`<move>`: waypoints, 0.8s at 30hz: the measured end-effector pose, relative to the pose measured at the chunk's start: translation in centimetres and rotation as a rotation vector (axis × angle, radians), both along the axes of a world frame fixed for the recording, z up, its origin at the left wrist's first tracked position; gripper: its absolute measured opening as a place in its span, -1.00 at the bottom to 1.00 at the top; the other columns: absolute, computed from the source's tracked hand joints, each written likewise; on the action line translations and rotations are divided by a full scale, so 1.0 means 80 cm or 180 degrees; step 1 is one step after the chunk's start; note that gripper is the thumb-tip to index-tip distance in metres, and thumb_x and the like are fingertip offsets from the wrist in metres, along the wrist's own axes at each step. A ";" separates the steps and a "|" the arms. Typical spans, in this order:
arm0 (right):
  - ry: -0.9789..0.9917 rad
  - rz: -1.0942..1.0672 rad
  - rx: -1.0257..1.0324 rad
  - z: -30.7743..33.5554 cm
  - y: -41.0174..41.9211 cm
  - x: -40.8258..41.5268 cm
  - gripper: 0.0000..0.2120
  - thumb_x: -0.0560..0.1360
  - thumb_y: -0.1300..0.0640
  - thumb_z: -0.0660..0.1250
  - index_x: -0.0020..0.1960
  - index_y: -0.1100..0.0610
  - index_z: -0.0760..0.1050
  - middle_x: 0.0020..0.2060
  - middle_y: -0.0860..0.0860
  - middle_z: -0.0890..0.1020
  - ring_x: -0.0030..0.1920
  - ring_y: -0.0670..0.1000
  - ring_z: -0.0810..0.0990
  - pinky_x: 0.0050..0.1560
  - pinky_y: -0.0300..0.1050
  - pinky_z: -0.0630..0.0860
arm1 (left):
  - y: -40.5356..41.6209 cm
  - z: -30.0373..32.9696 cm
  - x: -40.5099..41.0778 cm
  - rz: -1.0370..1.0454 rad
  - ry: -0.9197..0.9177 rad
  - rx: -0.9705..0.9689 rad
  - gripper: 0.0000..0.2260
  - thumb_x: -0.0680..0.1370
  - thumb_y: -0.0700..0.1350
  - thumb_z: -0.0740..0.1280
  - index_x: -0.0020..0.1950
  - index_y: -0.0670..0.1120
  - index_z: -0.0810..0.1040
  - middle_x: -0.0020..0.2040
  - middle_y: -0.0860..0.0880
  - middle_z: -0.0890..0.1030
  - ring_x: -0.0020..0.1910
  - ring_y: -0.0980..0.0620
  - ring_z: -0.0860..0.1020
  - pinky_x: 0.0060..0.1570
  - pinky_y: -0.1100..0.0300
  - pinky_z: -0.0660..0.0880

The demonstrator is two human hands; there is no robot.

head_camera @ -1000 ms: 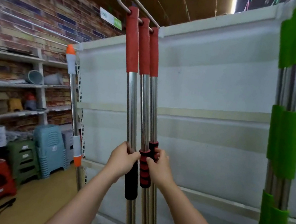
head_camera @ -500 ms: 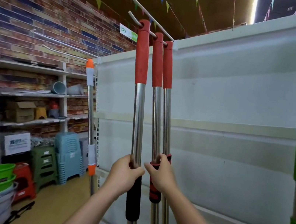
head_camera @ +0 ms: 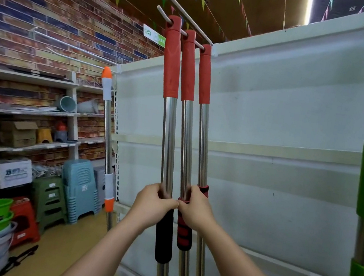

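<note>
Head view: left hand (head_camera: 154, 203) is gripping the black-grip pole (head_camera: 168, 140), right hand (head_camera: 197, 209) the red-grip pole (head_camera: 186, 143), both running up to twelve o'clock.

right hand (head_camera: 197, 210) higher on red grip (head_camera: 184, 236), touching left hand (head_camera: 154, 203) on front pole (head_camera: 169, 140)

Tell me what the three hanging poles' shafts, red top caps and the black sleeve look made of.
Shafts: polished metal, likely stainless steel; mirror-like streaked reflections. Red top caps: moulded plastic, satin, with a hanging hole. Black sleeve: probably foam, dull, without shine.
</note>
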State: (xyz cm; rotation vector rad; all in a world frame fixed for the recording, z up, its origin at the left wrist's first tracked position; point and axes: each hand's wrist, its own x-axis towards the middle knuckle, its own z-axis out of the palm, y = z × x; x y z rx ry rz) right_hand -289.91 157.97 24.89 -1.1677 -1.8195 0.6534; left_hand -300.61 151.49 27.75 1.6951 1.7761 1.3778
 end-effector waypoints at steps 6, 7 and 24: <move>0.0094 0.0087 0.0029 -0.002 0.000 0.005 -0.85 0.49 0.12 0.29 -0.02 0.10 0.33 -0.28 -0.07 0.42 -0.25 -0.07 0.43 -0.14 -0.11 0.43 | -0.003 0.000 -0.003 -0.0144 -0.0011 -0.0064 -0.76 0.38 -0.08 0.43 -0.27 -0.10 0.38 -0.32 -0.06 0.49 -0.29 -0.04 0.50 -0.21 0.08 0.47; 0.0108 0.0120 0.0011 -0.002 0.002 0.006 -0.86 0.49 0.11 0.30 -0.06 0.10 0.33 -0.28 -0.07 0.43 -0.26 -0.08 0.42 -0.16 -0.11 0.42 | -0.003 0.000 -0.003 -0.0165 -0.0030 -0.0088 -0.76 0.38 -0.07 0.44 -0.26 -0.10 0.39 -0.31 -0.06 0.50 -0.28 -0.05 0.51 -0.21 0.07 0.48; 0.0227 0.0033 0.0123 0.012 0.018 0.014 -0.79 0.50 -0.10 0.25 -0.23 0.00 0.39 -0.31 -0.06 0.53 -0.19 0.00 0.55 -0.08 0.00 0.51 | 0.005 -0.001 0.001 -0.0371 -0.0016 -0.0189 -0.74 0.41 -0.04 0.41 -0.30 -0.07 0.34 -0.31 -0.07 0.49 -0.25 -0.05 0.54 -0.19 0.05 0.53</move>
